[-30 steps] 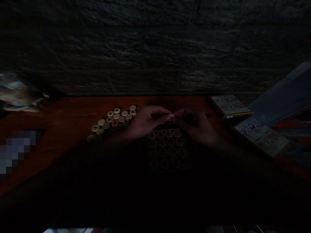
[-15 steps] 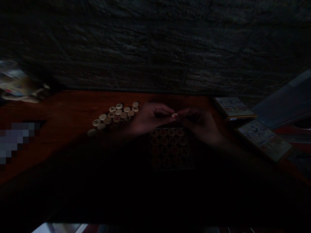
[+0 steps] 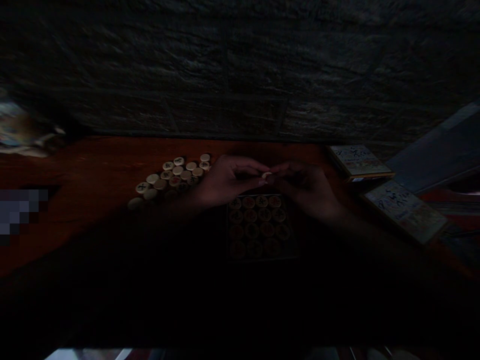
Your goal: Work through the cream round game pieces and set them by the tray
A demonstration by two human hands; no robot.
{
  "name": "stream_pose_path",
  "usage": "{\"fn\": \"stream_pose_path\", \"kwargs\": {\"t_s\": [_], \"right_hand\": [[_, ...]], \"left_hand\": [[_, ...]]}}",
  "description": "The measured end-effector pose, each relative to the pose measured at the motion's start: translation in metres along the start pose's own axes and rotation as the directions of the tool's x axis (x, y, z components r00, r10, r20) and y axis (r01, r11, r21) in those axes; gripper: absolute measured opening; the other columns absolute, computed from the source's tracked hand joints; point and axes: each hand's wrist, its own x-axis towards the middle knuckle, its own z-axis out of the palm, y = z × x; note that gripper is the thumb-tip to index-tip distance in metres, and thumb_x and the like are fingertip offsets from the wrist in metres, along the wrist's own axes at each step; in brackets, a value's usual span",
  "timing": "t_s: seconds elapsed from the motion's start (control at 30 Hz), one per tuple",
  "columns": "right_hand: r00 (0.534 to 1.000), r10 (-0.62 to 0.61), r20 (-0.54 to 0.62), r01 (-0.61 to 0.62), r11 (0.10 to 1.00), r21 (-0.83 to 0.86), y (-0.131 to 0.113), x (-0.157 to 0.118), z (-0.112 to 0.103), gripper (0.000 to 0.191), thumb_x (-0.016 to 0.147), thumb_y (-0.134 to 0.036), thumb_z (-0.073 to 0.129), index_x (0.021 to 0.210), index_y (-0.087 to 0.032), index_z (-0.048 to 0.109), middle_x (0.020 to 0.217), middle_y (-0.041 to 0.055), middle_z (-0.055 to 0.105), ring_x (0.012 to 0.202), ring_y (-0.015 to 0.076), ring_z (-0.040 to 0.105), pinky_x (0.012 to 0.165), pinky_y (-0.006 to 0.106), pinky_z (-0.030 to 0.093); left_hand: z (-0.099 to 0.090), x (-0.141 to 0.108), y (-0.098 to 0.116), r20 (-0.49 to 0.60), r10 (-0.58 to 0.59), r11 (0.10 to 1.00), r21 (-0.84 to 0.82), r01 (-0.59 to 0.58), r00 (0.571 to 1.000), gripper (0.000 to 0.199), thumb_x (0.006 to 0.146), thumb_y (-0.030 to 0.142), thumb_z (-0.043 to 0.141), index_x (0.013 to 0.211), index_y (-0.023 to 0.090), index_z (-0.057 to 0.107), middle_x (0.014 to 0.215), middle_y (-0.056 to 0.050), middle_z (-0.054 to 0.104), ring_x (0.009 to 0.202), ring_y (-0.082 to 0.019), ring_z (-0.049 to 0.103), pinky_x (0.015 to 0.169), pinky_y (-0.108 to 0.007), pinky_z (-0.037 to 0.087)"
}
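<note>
Between the fingertips of my left hand (image 3: 228, 182) and my right hand (image 3: 309, 190) is one small round wooden piece (image 3: 266, 175); both hands pinch it. Just below them lies a dark square tray (image 3: 294, 252) with rows of round pieces marked in red or black characters. The bottom right spot of its last row shows no piece. Left of my left hand, several loose pale discs (image 3: 178, 170) lie on the wooden table (image 3: 97, 165), some with characters facing up, others plain. Deep shadow hides much of the tray and both forearms.
Two flat boxes with printed lids, one farther back (image 3: 360, 160) and one nearer (image 3: 405, 210), lie at the right. A dark stone wall (image 3: 225, 75) runs behind the table. A blurred transparent item (image 3: 18, 130) stands at the far left.
The piece between my fingers has turned, and its red mark no longer shows. The view has shifted slightly, moving most things a little left in the picture.
</note>
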Motion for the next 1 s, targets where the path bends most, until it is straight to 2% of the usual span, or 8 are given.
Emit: {"fn": "stream_pose_path", "kwargs": {"t_s": [0.33,0.5,0.77,1.0], "right_hand": [[1.0,-0.007,0.02,0.007,1.0,0.002,0.0033,0.0007,-0.0005,0.034,0.082,-0.052,0.085,0.098,-0.022,0.079,0.096,0.005,0.083,0.087,0.0216,0.077,0.082,0.037,0.06],[0.999,-0.02,0.026,0.02,1.0,-0.008,0.0039,-0.0003,-0.0009,0.033,0.081,-0.052,0.086,0.094,-0.022,0.079,0.093,0.0049,0.082,0.083,0.0211,0.076,0.079,0.036,0.06],[0.998,-0.008,0.061,0.007,1.0,0.009,-0.0015,0.0001,-0.0011,0.029,0.085,-0.05,0.082,0.09,-0.022,0.08,0.089,0.0051,0.082,0.084,0.0219,0.076,0.079,0.036,0.059],[0.998,-0.002,-0.055,-0.001,0.999,-0.051,0.0005,0.001,-0.0012,0.018,0.087,-0.037,0.081,0.089,-0.02,0.076,0.088,0.0032,0.079,0.082,0.0184,0.073,0.079,0.033,0.056]], "left_hand": [[-0.0012,0.0003,-0.001,0.017,-0.006,1.0,0.005,0.006,1.0,0.025,0.087,0.024,0.081,0.111,0.016,0.08,0.105,-0.008,0.083,0.094,-0.019,0.079,0.084,-0.028,0.062],[-0.002,-0.0001,-0.0016,0.03,0.027,1.0,0.013,-0.027,0.999,0.024,0.088,0.025,0.081,0.11,0.016,0.08,0.105,-0.009,0.083,0.093,-0.019,0.079,0.083,-0.028,0.062],[-0.0022,-0.0001,-0.0002,0.013,0.009,1.0,0.013,-0.009,1.0,0.021,0.089,0.025,0.078,0.107,0.015,0.08,0.103,-0.009,0.083,0.093,-0.019,0.078,0.084,-0.028,0.061],[-0.0027,-0.0014,0.0051,-0.066,-0.101,0.992,0.07,0.106,0.993,0.017,0.091,0.026,0.072,0.105,0.017,0.079,0.099,-0.007,0.082,0.085,-0.017,0.076,0.072,-0.026,0.059]]}}
